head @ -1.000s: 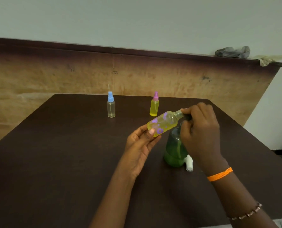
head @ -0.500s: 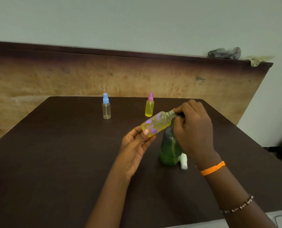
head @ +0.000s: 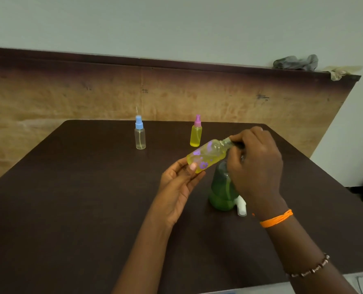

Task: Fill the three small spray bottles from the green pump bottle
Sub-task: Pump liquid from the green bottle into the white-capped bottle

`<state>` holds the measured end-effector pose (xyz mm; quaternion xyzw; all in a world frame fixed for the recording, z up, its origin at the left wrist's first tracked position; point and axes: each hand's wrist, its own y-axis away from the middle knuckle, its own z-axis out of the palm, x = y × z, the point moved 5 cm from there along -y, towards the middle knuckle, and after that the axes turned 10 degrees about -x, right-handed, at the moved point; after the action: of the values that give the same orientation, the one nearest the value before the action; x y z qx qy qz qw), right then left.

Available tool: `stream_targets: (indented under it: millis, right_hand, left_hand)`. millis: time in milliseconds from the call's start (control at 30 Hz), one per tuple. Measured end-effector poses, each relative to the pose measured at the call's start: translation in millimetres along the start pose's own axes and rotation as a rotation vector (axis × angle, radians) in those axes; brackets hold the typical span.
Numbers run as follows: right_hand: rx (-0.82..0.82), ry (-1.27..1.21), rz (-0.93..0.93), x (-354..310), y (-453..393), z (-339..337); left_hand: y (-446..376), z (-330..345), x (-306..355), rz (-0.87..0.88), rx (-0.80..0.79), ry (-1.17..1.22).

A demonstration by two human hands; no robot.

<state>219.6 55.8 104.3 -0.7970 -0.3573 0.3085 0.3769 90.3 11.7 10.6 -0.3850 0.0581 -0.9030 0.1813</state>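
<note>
Still-tilted flowered bottle [head: 206, 156] in left hand [head: 179, 183], neck hidden under right hand [head: 256, 164] fingers pinching it.

Both hands [head: 179, 183] raised, fingers curled

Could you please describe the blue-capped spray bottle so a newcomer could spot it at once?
Look to the far edge of the dark table. Two small bottles stand there; the blue-capped bottle is the left one, clear, while the pink-capped bottle is yellow.
</note>
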Motion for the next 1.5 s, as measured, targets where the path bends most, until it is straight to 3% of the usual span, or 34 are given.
stream_targets:
  millis: [200, 467, 667, 933, 1167, 1400, 1500]
  right_hand:
    - [0.153, -0.049, -0.037, 3, 25, 21]
    - [0.043, -0.063, -0.118, 15, -17, 7]
    - [0.172, -0.097, -0.095, 10, 22, 23]
    - [-0.020, -0.022, -0.107, 9, -15, 4]
    - [0.105, -0.075, -0.055, 11, 22, 17]
    - [-0.053, -0.008, -0.092, 10, -2, 2]
    - [-0.043, -0.035, -0.071, 7, -3, 2]
  left_hand:
    - [-1, -3, 0, -0.002, 0.003, 0.001]
    - [1, 1, 0, -0.013, 0.009, 0.015]
    - [0, -2, 0, -0.012, 0.007, 0.008]
    - [1, 2, 0, -0.016, 0.011, 0.020]
    - [1, -2, -1, -0.021, 0.005, -0.002]
    - [1, 1, -1, -0.013, 0.004, 0.012]
    - [1, 0, -1, -0.011, 0.003, 0.015]
